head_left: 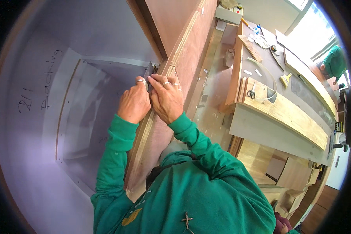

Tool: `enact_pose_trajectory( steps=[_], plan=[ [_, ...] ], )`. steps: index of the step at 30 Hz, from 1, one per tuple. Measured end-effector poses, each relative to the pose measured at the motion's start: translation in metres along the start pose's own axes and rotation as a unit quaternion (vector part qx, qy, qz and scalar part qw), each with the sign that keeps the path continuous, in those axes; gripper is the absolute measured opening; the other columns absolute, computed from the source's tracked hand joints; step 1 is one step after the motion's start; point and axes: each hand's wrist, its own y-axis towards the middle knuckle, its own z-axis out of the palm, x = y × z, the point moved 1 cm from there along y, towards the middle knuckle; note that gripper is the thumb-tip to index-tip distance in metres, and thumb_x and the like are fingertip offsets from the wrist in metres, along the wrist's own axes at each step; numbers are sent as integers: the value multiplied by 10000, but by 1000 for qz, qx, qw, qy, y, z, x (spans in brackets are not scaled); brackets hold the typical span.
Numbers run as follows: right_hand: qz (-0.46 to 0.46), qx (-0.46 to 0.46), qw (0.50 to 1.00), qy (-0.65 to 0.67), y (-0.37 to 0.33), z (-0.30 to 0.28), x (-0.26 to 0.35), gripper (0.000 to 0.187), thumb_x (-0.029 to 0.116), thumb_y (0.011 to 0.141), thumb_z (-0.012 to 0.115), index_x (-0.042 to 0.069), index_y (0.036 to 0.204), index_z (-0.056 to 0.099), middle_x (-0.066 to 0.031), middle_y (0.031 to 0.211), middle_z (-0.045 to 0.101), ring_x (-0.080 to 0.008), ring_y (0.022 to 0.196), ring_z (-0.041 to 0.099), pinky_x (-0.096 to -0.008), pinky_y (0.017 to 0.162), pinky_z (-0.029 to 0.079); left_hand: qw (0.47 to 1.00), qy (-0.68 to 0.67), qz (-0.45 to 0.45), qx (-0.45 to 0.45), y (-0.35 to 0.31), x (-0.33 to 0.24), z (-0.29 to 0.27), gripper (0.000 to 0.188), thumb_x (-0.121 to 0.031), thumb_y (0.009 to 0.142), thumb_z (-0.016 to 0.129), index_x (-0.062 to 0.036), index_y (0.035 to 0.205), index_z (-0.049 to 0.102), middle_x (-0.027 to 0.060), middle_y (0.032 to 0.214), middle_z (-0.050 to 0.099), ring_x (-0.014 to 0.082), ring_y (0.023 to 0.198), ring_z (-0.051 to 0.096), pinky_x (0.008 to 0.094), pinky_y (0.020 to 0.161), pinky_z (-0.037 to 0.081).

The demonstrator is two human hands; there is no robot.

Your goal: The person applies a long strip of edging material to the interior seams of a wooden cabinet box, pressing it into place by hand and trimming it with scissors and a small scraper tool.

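Observation:
My left hand (135, 103) is closed at the edge of a tall wooden panel, its fingers curled round the near end of a flat grey metal blade (148, 71). Against it, my right hand (167, 95) has its fingers bent together, with the fingertips pressing at the blade's base. Both hands rest over the raw, layered edge of the wooden panel (142, 134). The blade's tip meets a corner where a brown-edged board (146, 29) joins the panel. My fingers hide most of the tool, so its exact kind is unclear.
A white-lined cabinet interior (39, 128) with handwriting opens on the left. To the right, a workbench (300, 93) carries long boards, scissors (251, 93), a yellow brush (286, 80) and a bottle (256, 29). Another person in green (334, 62) stands at the far right.

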Motion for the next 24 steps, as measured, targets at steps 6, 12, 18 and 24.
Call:
enact_pose_trajectory(
  steps=[6,12,18,24],
  plan=[
    [-6,-5,1000,-1,1,2,-3,394,120,858,602,71,1243,669,-45,1299,614,-331,1193,528,-481,1005,436,1000,7,-9,2,0,-1,0,349,-120,941,523,121,1188,471,336,847,681,488,817,685,582,728,551],
    [3,-2,1000,1,9,4,-6,392,115,855,601,67,1238,671,-46,1296,619,-332,1189,528,-485,1014,427,1000,-5,-13,-4,11,1,2,322,-113,939,522,93,1179,463,330,845,681,493,818,680,589,721,546],
    [8,-7,1000,-1,9,7,-8,381,119,849,594,61,1215,682,-50,1299,616,-345,1194,518,-489,1033,408,1000,-12,-1,-3,10,5,6,264,-107,954,512,56,1149,441,323,825,677,499,802,670,595,695,537],
    [5,-17,1000,-11,9,15,-6,386,125,836,592,53,1203,688,-52,1298,615,-354,1188,510,-486,1055,388,998,-26,39,-34,8,29,23,219,-100,984,477,38,1147,427,320,812,667,503,788,660,598,670,527]
  ],
)
